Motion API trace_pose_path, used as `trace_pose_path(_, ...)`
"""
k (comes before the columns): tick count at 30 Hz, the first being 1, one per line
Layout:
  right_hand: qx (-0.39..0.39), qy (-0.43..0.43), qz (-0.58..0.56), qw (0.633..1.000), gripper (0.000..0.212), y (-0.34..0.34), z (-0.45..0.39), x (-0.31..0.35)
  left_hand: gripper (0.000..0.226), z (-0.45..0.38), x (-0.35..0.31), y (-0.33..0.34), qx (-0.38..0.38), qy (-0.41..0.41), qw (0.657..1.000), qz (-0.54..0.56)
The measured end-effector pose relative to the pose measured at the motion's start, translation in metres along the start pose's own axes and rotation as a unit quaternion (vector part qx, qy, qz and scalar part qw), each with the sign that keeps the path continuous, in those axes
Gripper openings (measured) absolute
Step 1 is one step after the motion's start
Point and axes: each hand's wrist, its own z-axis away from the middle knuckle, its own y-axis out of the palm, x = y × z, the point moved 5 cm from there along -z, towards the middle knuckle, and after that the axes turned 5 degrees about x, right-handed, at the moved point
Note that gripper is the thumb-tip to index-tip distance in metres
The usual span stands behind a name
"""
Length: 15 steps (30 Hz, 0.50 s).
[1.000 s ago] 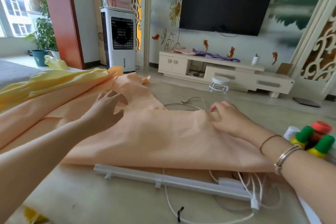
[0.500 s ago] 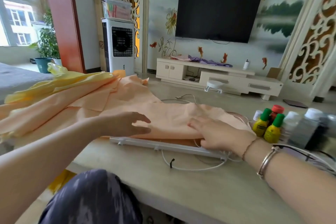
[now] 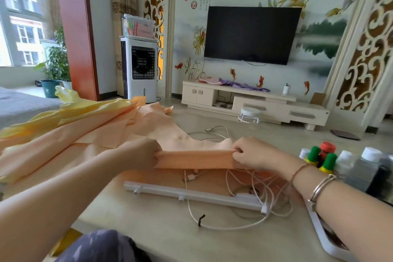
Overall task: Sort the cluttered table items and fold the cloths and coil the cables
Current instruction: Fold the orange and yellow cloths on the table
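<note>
Both hands have lifted the cloth edge: left hand and right hand pinch it, stretched crosswise; cables apparently lie beneath.

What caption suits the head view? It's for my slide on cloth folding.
Both hands, left and right, pinch the peach cloth edge taut above tangled white cables.

Bright daylight from the left window; edges bend, slightly soft.

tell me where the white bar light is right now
In the head view the white bar light lies on the table, just below the peach cloth both hands stretch, amid white cables.
</note>
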Motion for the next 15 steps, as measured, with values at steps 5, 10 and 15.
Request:
trace_pose_path(5,0.075,0.034,-0.041,0.996,0.034,-0.008,-0.028,-0.012,0.036,-0.025,0.034,-0.014,0.010,0.004,0.989,0.148)
trace_pose_path(10,0.038,0.070,0.060,0.995,0.026,-0.008,-0.075,-0.022,0.027,-0.064,0.061,-0.012,0.029,-0.030,0.986,0.160)
trace_pose_path(15,-0.008,0.108,0.148,0.983,0.026,0.003,-0.115,-0.025,0.031,-0.100,0.073,-0.001,-0.006,-0.071,0.992,0.109)
